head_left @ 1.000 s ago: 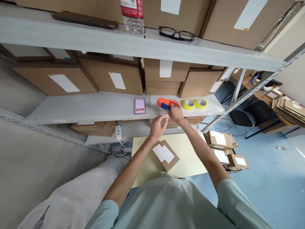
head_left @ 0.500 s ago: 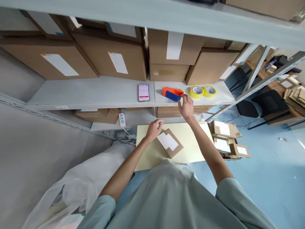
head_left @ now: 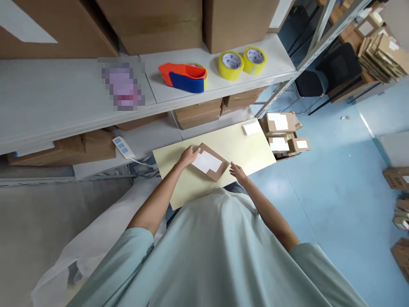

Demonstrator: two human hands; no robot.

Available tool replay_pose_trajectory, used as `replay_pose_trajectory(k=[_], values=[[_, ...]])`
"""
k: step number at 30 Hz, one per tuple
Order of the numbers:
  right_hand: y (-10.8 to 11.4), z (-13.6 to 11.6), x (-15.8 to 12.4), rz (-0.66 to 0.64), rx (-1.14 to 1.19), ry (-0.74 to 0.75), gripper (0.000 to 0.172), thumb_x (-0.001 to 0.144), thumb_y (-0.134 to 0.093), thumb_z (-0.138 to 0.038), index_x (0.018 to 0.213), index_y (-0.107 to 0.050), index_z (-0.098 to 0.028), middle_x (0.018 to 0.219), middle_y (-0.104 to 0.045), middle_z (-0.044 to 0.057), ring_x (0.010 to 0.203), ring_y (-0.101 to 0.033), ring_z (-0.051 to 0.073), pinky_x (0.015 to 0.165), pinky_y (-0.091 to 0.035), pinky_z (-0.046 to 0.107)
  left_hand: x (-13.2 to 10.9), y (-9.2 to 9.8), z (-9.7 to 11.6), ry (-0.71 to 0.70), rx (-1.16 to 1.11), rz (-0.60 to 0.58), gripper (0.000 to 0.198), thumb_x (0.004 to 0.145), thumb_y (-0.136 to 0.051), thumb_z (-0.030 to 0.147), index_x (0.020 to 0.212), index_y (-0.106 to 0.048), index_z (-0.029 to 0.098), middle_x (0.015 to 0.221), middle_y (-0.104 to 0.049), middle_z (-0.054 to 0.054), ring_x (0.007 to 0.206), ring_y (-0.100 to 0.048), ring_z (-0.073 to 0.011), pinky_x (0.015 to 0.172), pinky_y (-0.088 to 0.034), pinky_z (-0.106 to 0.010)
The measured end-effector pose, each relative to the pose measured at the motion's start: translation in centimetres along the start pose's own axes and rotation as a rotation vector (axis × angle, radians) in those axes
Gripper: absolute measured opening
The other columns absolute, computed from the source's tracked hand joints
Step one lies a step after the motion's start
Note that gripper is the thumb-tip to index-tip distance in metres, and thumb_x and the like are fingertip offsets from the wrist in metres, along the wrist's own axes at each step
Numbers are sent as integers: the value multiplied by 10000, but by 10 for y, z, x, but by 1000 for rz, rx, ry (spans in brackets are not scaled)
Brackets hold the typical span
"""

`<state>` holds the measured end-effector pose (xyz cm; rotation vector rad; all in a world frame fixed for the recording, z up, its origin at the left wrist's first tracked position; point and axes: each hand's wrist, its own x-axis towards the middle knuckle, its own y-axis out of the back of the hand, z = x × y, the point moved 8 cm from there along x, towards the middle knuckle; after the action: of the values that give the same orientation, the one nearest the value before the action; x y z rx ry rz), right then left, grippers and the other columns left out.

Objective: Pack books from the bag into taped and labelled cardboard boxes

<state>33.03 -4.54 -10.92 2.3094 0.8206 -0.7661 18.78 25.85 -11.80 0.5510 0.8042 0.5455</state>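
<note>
A small flat cardboard box point(head_left: 220, 171) with a white label point(head_left: 207, 162) lies at an angle over the pale yellow board point(head_left: 179, 187) in front of me. My left hand point(head_left: 188, 157) grips its left corner, thumb over the top edge. Close by the right corner is my right hand point(head_left: 238, 172), fingers apart and nothing held; whether a fingertip touches the cardboard I cannot tell. On the shelf above sits an orange and blue tape dispenser point(head_left: 185, 79), with two yellow tape rolls point(head_left: 230, 66) to its right.
The grey shelf point(head_left: 79, 98) carries large cartons point(head_left: 159, 25) and a pixelated phone point(head_left: 123, 87). A white power strip point(head_left: 123, 147) lies lower left. Labelled parcels point(head_left: 279, 123) are stacked right of the board, where a white pad point(head_left: 252, 128) rests. A black chair point(head_left: 338, 64) stands farther right.
My right hand has come down from beside the tape dispenser to the box's right corner. My left hand has taken hold of the box's left corner. The view has tilted down and turned right.
</note>
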Motion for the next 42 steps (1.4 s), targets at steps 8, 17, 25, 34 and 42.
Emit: replay_pose_trajectory(k=[8,17,25,34,42], values=[[-22,4,-12,-175,432,-181,493,1169,-416,-535,1385,-676,-177,1536,-707,199,1344,-743,241,1193,-597,394,-19,-6,0,39,-42,-9,673,1070,-515,696,1408,-697,143,1487,-742,-266,1424,-677,-442,1153,-515,-491],[16,-49,0,-176,195,227,521,1070,-571,-667,1357,-684,-246,1569,-713,124,1478,-662,242,1220,-547,401,-96,-1,-18,-3,-353,109,537,1144,-438,640,1197,-733,195,1349,-807,-154,1239,-748,-315,1037,-571,-357],[9,-40,16,-101,-221,248,536,1114,-501,-633,1298,-748,-194,1527,-701,169,1360,-693,273,1180,-551,410,-133,-55,-41,90,-481,123,330,1003,-706,311,1312,-689,197,1420,-795,-165,1282,-777,-290,1107,-594,-398],[-7,-49,18,51,-755,334,546,1192,-305,-646,1100,-657,-239,1275,-756,212,1186,-744,358,1004,-587,449,-123,-58,-23,153,-113,97,662,979,-672,788,1189,-722,162,1201,-822,-260,1221,-764,-473,966,-587,-465],[-8,-46,21,-34,-822,187,687,1050,-463,-900,1096,-658,-243,1096,-806,205,1066,-773,401,904,-587,454,-99,-65,-29,202,-65,35,749,932,-604,918,945,-790,193,1054,-846,-244,1143,-785,-474,927,-591,-464]])
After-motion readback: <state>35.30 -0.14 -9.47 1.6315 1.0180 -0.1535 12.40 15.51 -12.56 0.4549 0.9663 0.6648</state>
